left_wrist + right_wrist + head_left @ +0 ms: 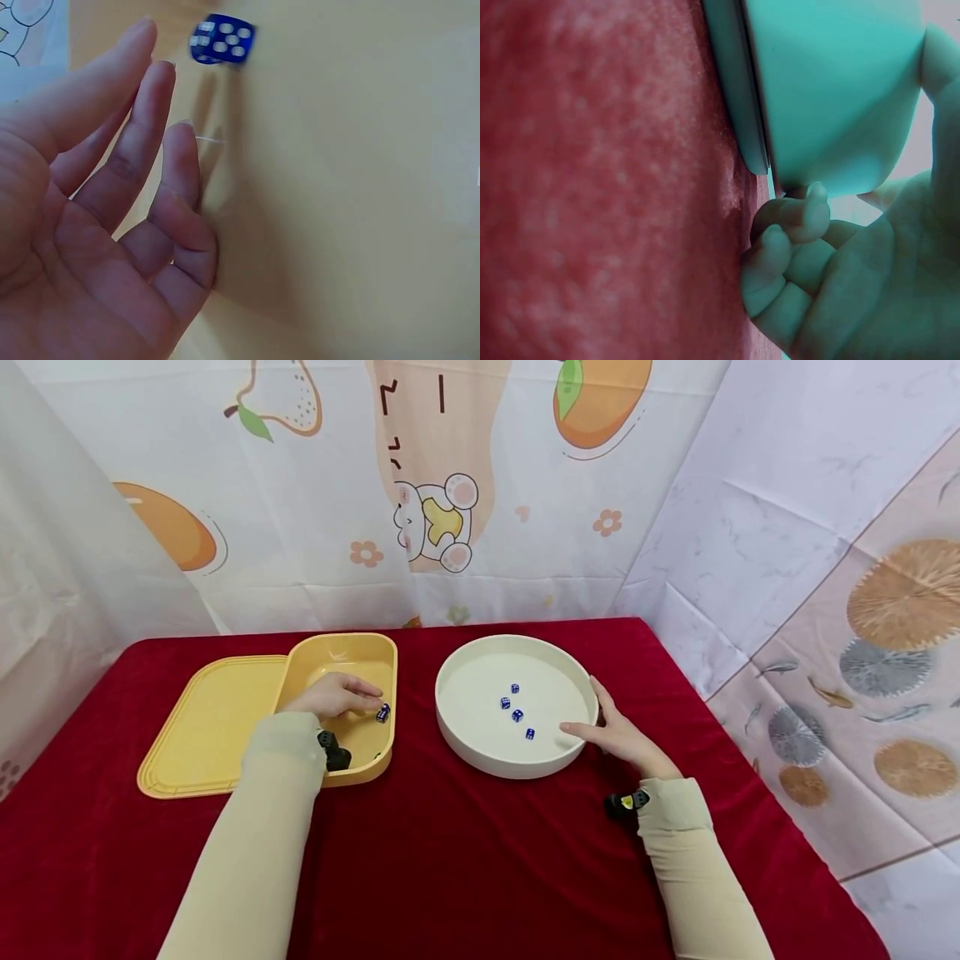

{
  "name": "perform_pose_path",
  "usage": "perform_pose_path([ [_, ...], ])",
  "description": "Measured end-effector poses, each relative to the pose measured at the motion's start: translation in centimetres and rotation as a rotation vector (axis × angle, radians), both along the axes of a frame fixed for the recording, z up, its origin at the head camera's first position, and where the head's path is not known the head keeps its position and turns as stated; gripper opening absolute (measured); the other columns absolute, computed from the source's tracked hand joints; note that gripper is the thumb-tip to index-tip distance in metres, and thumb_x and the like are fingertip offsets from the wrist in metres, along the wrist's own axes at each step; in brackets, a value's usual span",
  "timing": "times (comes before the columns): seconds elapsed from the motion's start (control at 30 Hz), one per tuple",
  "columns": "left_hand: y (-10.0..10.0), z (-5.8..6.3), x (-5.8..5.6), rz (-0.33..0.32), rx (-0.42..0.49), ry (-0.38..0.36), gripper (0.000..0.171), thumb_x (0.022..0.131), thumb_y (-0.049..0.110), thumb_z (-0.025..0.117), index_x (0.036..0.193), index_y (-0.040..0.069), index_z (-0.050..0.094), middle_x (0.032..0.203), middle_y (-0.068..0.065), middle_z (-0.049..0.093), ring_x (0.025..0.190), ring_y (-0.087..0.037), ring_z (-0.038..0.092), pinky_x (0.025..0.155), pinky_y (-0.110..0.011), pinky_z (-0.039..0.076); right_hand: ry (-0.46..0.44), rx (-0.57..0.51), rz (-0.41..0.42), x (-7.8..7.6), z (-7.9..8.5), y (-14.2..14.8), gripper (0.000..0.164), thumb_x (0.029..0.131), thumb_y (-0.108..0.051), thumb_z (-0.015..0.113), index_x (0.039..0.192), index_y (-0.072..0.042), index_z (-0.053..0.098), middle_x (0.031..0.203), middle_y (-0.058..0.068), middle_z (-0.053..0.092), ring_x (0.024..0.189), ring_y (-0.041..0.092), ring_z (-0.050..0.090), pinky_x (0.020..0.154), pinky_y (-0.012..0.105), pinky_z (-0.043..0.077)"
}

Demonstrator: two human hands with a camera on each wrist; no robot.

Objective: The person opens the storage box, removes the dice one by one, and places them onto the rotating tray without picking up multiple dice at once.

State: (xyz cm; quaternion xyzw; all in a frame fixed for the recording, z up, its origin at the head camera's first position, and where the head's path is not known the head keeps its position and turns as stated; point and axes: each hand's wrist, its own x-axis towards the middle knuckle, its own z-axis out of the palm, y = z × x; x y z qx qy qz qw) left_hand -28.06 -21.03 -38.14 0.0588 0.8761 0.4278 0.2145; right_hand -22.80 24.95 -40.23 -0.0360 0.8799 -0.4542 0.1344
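My left hand (341, 695) is inside the yellow box (394, 677), its fingers loosely bent and nothing between them. Just past its fingertips is a blue die (223, 39) with white pips, apart from the fingers in the left wrist view. The same die (383, 713) lies near the box's right wall in the head view. At the right side of a round white tray (480, 652), my right hand (618, 733) grips the rim, thumb over the edge and other fingers against the outer wall (832, 97). Several blue dice (517, 715) lie spread on the tray's floor.
A flat yellow lid (217, 718) lies left of the box, partly against it. Red cloth (465, 860) covers the table. Behind stands a printed white curtain (300, 527), with another patterned curtain (840, 610) at the right. A small dark spot shows low in the box.
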Motion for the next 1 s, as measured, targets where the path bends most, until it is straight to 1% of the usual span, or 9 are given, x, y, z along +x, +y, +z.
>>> perform_pose_path([
  [0.1,0.0,0.1,0.1,-0.013,-0.026,-0.012,0.045,0.092,0.030,0.071,0.127,0.002,0.064,0.108,0.004,0.073,0.096,-0.010,0.059,0.076,-0.025,0.045,0.000,-0.007,-0.001,0.0,0.0,0.0,0.111,0.086,-0.045,0.072,0.159,-0.024,-0.009,0.167,0.010,0.003,0.150,0.034,0.016,0.117,0.058,0.021],
  [0.2,0.0,0.2,0.2,-0.029,-0.053,-0.012,0.046,0.091,0.032,0.072,0.127,0.004,0.065,0.117,-0.002,0.072,0.103,-0.013,0.058,0.082,-0.027,0.044,-0.001,-0.008,0.000,0.0,0.0,0.0,0.112,0.086,-0.044,0.072,0.159,-0.024,-0.010,0.167,0.011,0.004,0.149,0.034,0.017,0.116,0.057,0.023],
  [0.37,0.4,0.2,0.3,-0.073,-0.097,-0.002,0.049,0.089,0.035,0.074,0.126,0.005,0.066,0.127,-0.011,0.068,0.118,-0.024,0.054,0.097,-0.037,0.044,0.005,-0.030,0.002,-0.2,0.1,0.0,0.112,0.087,-0.043,0.072,0.159,-0.023,-0.010,0.167,0.011,0.003,0.150,0.034,0.015,0.117,0.058,0.023],
  [0.43,0.6,0.1,0.2,-0.085,-0.105,0.001,0.049,0.088,0.034,0.075,0.125,0.004,0.065,0.128,-0.012,0.067,0.121,-0.027,0.053,0.102,-0.042,0.042,0.007,-0.028,0.001,-0.3,0.1,0.0,0.112,0.087,-0.042,0.072,0.159,-0.023,-0.010,0.167,0.011,0.002,0.150,0.034,0.014,0.118,0.058,0.022],
  [0.5,0.7,-0.2,0.1,-0.086,-0.105,-0.002,0.047,0.087,0.033,0.076,0.123,0.003,0.065,0.126,-0.013,0.067,0.121,-0.028,0.053,0.104,-0.043,0.041,0.009,-0.029,0.000,-0.3,0.2,0.1,0.112,0.087,-0.042,0.072,0.159,-0.022,-0.010,0.167,0.011,0.002,0.150,0.034,0.013,0.118,0.058,0.022],
  [0.63,0.9,-0.5,0.1,-0.083,-0.095,-0.006,0.043,0.088,0.028,0.076,0.119,0.001,0.062,0.121,-0.014,0.066,0.116,-0.027,0.055,0.102,-0.041,0.042,0.012,-0.043,0.006,-0.4,0.1,0.0,0.112,0.087,-0.041,0.072,0.159,-0.021,-0.011,0.167,0.011,0.001,0.151,0.034,0.011,0.119,0.059,0.018],
  [0.7,1.0,-0.6,0.2,-0.093,-0.099,0.004,0.041,0.089,0.026,0.075,0.117,0.000,0.061,0.118,-0.013,0.065,0.113,-0.027,0.056,0.099,-0.040,0.043,0.012,-0.049,0.008,-0.3,0.0,0.0,0.111,0.087,-0.041,0.072,0.159,-0.020,-0.010,0.167,0.011,0.001,0.151,0.034,0.011,0.120,0.058,0.017],
  [0.87,1.1,-0.6,0.4,-0.093,-0.097,-0.001,0.038,0.089,0.025,0.074,0.114,-0.001,0.061,0.109,-0.010,0.065,0.107,-0.025,0.054,0.094,-0.036,0.042,0.001,-0.025,0.005,-0.1,-0.1,0.1,0.111,0.087,-0.042,0.072,0.159,-0.024,-0.010,0.167,0.010,0.002,0.150,0.034,0.014,0.117,0.058,0.023],
  [1.0,1.1,-0.6,0.4,-0.087,-0.102,-0.008,0.038,0.089,0.026,0.074,0.114,0.001,0.061,0.108,-0.007,0.064,0.107,-0.024,0.052,0.093,-0.035,0.041,-0.002,-0.013,0.005,-0.1,-0.2,0.1,0.111,0.086,-0.045,0.072,0.159,-0.025,-0.010,0.167,0.010,0.003,0.149,0.034,0.016,0.116,0.058,0.024],
])
